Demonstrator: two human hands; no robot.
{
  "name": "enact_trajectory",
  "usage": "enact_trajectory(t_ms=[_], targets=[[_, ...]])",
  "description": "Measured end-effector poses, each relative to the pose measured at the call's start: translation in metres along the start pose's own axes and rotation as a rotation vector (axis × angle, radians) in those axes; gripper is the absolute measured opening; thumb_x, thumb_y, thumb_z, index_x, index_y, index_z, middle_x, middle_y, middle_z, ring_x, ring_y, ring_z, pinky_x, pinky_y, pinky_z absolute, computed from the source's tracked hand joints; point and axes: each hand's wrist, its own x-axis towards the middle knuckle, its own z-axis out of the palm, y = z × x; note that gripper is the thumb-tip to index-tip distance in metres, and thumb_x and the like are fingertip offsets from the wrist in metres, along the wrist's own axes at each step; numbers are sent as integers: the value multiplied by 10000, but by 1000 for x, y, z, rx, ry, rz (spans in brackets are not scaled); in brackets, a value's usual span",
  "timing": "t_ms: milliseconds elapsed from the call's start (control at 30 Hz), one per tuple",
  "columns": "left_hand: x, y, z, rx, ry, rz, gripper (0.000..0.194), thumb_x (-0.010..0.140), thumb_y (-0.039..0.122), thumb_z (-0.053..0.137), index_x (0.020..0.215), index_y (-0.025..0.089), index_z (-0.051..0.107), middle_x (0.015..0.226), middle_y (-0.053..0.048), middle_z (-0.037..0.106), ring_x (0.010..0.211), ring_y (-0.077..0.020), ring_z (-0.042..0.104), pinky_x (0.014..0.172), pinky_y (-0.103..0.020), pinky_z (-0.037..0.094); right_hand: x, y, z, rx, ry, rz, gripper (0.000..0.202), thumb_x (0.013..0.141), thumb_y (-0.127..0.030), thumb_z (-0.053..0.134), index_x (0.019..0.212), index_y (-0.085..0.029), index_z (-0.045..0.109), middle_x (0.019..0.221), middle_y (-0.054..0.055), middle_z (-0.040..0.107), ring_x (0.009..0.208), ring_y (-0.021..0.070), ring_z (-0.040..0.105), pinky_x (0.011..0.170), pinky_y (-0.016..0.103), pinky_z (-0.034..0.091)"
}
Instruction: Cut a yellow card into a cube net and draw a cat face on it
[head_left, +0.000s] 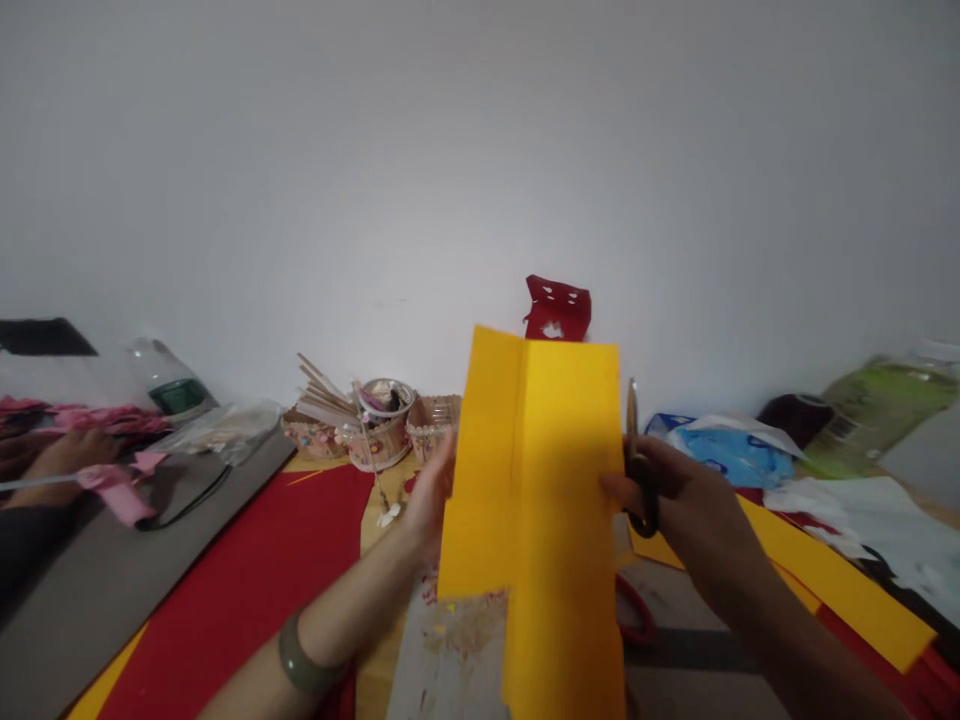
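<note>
A creased yellow sheet (570,470), with a stepped cut along its lower left, is held up in front of me and looks like felt or card. My left hand (431,505) grips its left edge, the fingers partly hidden behind it. At the right edge, my right hand (686,500) is closed around a pair of scissors (642,485), blades pointing up, while its thumb presses on the sheet. Behind the sheet's top, a dark red piece with cut-out holes (559,305) shows against the wall.
Decorated small baskets (375,445) holding sticks stand by the wall. Red sheet (255,590) lies at left, yellow strips (840,580) at right. A green-liquid bottle (877,410) and a blue packet (731,455) sit at right. Another person's hand (71,460) is at far left near pink pieces.
</note>
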Motion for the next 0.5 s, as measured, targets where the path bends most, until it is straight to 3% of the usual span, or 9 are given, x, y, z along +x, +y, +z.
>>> enact_trajectory(t_ms=[67,100,167,233,367,500], targets=[[0,13,-1,-35,-140,-93,664,615,699,613,1000,160,661,988,-121,684,909,-314,636,804,-437,488,-2,4,2,-53,-38,3,255,579,-286,722,813,-203,664,640,-9,629,605,165,589,469,218,439],[-3,17,-1,-42,-197,-112,680,555,674,680,1019,176,655,997,-99,688,913,-304,636,808,-417,486,-3,6,4,-70,-48,-6,229,589,-282,711,800,-205,668,624,-10,624,607,169,592,479,220,449],[-11,20,3,26,-286,-131,610,495,470,819,1009,185,655,981,-68,698,896,-262,642,800,-349,485,-4,11,6,-109,-40,-28,214,602,-281,701,801,-205,679,652,5,645,633,183,604,511,235,477],[-18,16,8,167,-290,-132,490,544,268,820,992,158,656,995,-77,695,897,-236,642,798,-305,478,-3,15,6,-146,0,-33,261,620,-310,696,856,-199,692,715,30,674,643,196,608,510,253,487],[-20,5,16,313,-66,-97,362,648,198,700,994,128,620,966,-96,694,814,-230,651,725,-314,488,-5,18,3,-171,20,-15,331,655,-390,664,926,-203,699,663,23,651,571,171,575,460,240,460],[-18,12,12,396,104,-11,329,656,192,644,974,132,587,903,-74,696,708,-206,641,638,-295,479,-13,29,-6,-138,-41,-66,335,666,-444,645,931,-247,706,613,16,625,525,172,560,452,251,465]])
